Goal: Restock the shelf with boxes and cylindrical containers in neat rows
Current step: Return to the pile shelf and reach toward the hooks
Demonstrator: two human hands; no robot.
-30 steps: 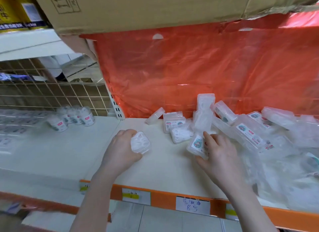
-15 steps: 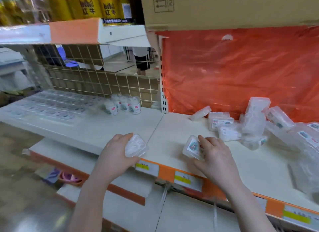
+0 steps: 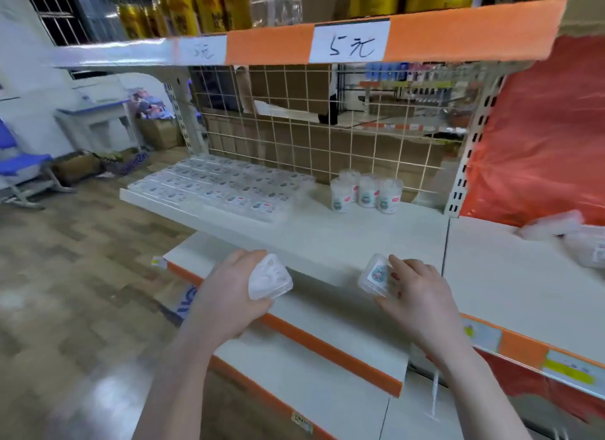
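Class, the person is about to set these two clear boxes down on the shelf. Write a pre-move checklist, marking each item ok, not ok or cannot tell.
1. Left hand grips a clear box: ok.
2. Right hand grips the labelled box: ok.
3. Bare shelf surface lies ahead of both hands: ok.
4. Existing rows of flat boxes are neat enough to extend: ok.
5. Cylindrical containers stand upright, apart from the rows: ok.
6. Held boxes match the ones in the rows: cannot tell, too blurred.
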